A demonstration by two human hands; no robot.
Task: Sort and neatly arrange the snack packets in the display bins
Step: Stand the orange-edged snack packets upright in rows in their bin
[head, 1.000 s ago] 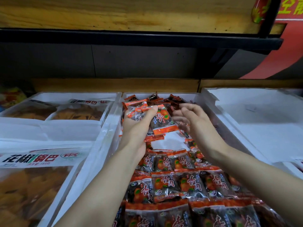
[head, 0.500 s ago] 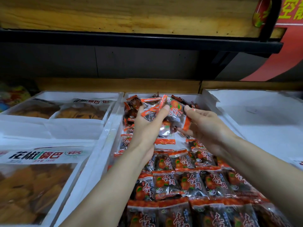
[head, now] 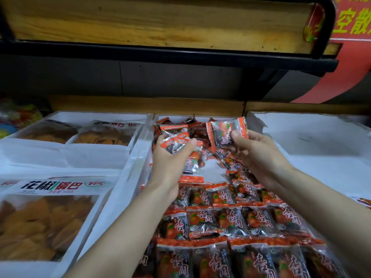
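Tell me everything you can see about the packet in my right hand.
The packet is a small, glossy plastic pouch, clear over dark contents, with orange crimped ends and an orange fruit picture on its face. It looks sealed and whole. It is held up over the far end of the middle bin, turned sideways and tilted, with its printed face toward the camera. The right hand pinches its lower right part, thumb in front and fingers behind.

Snack packets (head: 202,219) at lower centre — clear film over dark filling, orange-red edges, red lettering; white bins (head: 138,141); red banner (head: 349,63), yellow characters, upper right.
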